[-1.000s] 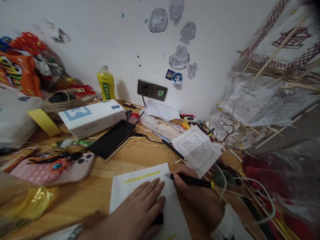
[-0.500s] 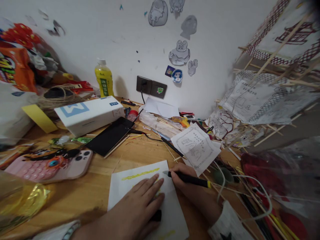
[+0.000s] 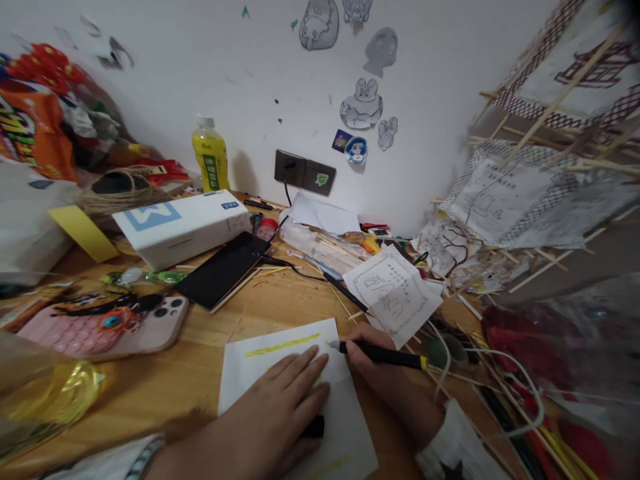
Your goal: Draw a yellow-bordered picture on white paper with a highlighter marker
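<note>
My right hand (image 3: 370,357), right of centre in the lower frame, is closed around a black marker (image 3: 393,355), its pale tip pointing left at the upper right corner of a white sheet of paper (image 3: 347,417). I can't tell whether the tip touches. The sheet lies on the wooden table (image 3: 200,380) at the bottom middle of the frame, with a wavy yellow line (image 3: 283,345) near its top edge. My left hand (image 3: 277,407) lies across the sheet, fingers stretched toward the upper right. A black piece (image 3: 315,427) shows beside my fingers; whether I grip it, I can't tell. Just above my right hand lies a paper drawing (image 3: 393,293). At the left sits a pink phone (image 3: 160,333).
</note>
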The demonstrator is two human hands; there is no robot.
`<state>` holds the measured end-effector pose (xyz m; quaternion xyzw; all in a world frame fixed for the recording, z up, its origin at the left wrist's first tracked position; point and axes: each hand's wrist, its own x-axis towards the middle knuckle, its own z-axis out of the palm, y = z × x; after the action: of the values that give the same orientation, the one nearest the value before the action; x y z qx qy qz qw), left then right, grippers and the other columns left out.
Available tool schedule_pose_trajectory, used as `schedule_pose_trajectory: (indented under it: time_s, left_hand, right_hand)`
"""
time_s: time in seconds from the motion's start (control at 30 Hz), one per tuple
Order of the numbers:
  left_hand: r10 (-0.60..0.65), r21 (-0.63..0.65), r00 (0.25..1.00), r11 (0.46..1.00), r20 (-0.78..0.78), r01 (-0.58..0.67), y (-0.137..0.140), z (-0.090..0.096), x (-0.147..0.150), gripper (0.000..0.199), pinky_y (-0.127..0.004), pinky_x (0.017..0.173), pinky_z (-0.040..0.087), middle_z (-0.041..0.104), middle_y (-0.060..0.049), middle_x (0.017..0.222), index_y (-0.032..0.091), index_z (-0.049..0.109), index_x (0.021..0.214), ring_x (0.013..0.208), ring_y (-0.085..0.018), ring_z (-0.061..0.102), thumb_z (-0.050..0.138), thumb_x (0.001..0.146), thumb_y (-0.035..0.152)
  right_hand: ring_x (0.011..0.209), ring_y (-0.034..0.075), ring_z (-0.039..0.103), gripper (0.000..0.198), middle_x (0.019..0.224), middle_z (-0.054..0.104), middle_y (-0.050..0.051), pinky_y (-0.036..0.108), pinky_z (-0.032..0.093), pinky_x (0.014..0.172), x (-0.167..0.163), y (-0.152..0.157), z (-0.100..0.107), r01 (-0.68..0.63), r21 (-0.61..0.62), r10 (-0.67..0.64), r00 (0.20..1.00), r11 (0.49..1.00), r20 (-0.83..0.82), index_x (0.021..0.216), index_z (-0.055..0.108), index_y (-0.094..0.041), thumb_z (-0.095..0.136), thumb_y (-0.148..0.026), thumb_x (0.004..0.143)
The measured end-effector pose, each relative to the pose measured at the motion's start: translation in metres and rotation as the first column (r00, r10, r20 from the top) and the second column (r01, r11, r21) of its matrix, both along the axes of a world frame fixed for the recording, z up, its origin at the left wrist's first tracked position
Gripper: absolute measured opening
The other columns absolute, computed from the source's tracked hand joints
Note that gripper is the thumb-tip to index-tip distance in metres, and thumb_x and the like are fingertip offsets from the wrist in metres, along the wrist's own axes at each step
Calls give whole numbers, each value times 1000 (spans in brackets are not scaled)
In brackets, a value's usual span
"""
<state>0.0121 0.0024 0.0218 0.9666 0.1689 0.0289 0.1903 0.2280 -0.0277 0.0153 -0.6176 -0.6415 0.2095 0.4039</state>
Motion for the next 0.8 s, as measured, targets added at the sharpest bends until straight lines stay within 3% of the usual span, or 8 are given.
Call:
schedule_pose_trajectory:
  time_s: [0.4,0.57,0.8]
  left_hand:
    - [-12,17,1000,1000,-3,13,0,-2,-1,55,-56,105,37,32,-18,150,17,50,136,137,-37,33,66,83,24]
    - [-3,14,998,1000,64,2,0,-5,-3,52,-54,107,36,32,-16,151,19,51,135,137,-35,33,65,85,25]
    - [-8,17,1000,1000,-14,8,0,-3,0,55,-56,106,36,32,-18,150,17,51,135,137,-37,32,67,82,24]
  right_hand:
    - [54,15,51,19,55,57,-2,27,40,52,-1,1,3,-14,-7,14,1000,1000,8,58,52,-22,50,-24,77]
    - [55,15,53,18,56,58,-1,27,40,53,0,2,0,1,-17,-1,1000,1000,9,60,53,-22,50,-24,77]
    - [54,15,49,20,55,52,-2,27,38,52,0,2,3,4,-38,-4,1000,999,-18,56,48,-23,49,-26,76]
